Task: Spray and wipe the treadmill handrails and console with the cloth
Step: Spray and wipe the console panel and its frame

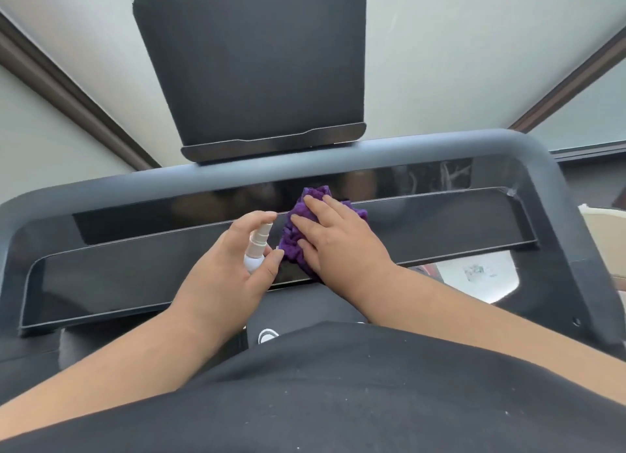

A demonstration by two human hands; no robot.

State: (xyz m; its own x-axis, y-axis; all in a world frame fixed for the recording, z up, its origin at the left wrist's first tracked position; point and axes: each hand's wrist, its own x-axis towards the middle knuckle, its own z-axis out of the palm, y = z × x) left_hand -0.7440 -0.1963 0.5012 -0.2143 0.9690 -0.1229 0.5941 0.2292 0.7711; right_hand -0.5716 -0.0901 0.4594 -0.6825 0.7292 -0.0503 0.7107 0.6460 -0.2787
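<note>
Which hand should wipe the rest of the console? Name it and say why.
Right. The right hand lies flat on the purple cloth on the console; the left hand grips the spray bottle.

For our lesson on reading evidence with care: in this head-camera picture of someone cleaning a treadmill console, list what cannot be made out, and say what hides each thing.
- Spray bottle body and fill level: covered by the left hand.
- Console under the purple cloth: covered by cloth and right hand.
- Side handrails' lower ends: cut off by the frame edges.
- White round mark: partly behind the black shirt.
</note>
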